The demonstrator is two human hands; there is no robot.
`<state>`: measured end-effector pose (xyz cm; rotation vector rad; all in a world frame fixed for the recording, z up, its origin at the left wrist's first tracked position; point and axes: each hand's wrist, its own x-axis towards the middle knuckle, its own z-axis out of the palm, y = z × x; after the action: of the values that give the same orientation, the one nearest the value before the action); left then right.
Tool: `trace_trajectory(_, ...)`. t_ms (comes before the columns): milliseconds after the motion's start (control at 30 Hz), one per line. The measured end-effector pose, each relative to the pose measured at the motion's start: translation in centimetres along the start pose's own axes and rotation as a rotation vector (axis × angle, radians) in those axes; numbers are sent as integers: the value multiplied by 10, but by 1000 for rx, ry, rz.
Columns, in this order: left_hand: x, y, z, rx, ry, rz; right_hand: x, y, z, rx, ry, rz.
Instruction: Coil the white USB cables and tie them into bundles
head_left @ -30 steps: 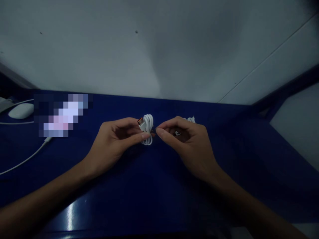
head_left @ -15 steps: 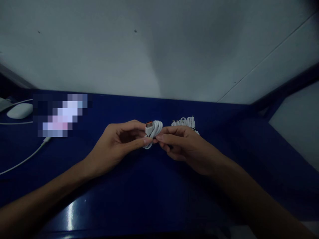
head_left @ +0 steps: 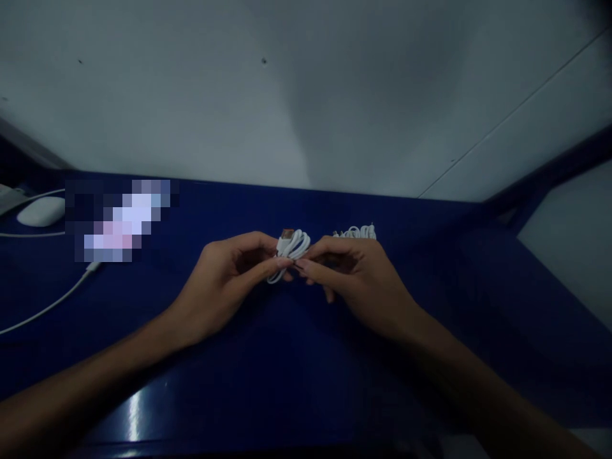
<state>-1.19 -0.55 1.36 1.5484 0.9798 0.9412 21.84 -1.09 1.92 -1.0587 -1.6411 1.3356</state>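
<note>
A white USB cable [head_left: 297,243], coiled into a small bundle with its plug [head_left: 285,237] pointing up, is held over the blue table. My left hand [head_left: 234,271] pinches the coil between thumb and fingers from the left. From the right, my right hand [head_left: 361,271] closes thumb and forefinger at the waist of the coil, on what looks like a thin black twist tie [head_left: 295,263], mostly hidden by the fingertips. Behind my right hand lie more coiled white cables [head_left: 361,232], partly covered by it.
The blue table [head_left: 268,370] meets a pale wall [head_left: 191,95] at the back. Leftward lie a white rounded case [head_left: 42,211], a blurred-out bright device [head_left: 127,223] and a white cord [head_left: 52,311] running off the left edge.
The coil has turned slightly, and its loops fan out more. My right hand has shifted, its wrist raised, and now covers more of the cables behind. The view has moved slightly.
</note>
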Motion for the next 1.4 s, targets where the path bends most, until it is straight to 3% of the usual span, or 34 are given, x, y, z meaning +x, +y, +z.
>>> trace_trajectory(133, -1, 0, 0, 6, 26, 19, -4, 0, 8, -378, 166, -264)
trace_trajectory(267, -1, 0, 1, -32, 54, -11, -4, 9, 13, -646, 240, -533)
trace_trajectory(467, 0, -2, 0, -84, 60, -95, -2, 24, 14, -846, 285, -701)
trace_trajectory(700, 3, 3, -2, -258, -20, -199, 0, 19, 11, -714, 310, -647)
trace_trajectory(1000, 2, -10, 4, -456, -166, -220, -2, 14, 13, -580, 290, -529)
trace_trajectory(1400, 0, -6, 7, -400, -201, -194, -3, 14, 18, -564, 253, -407)
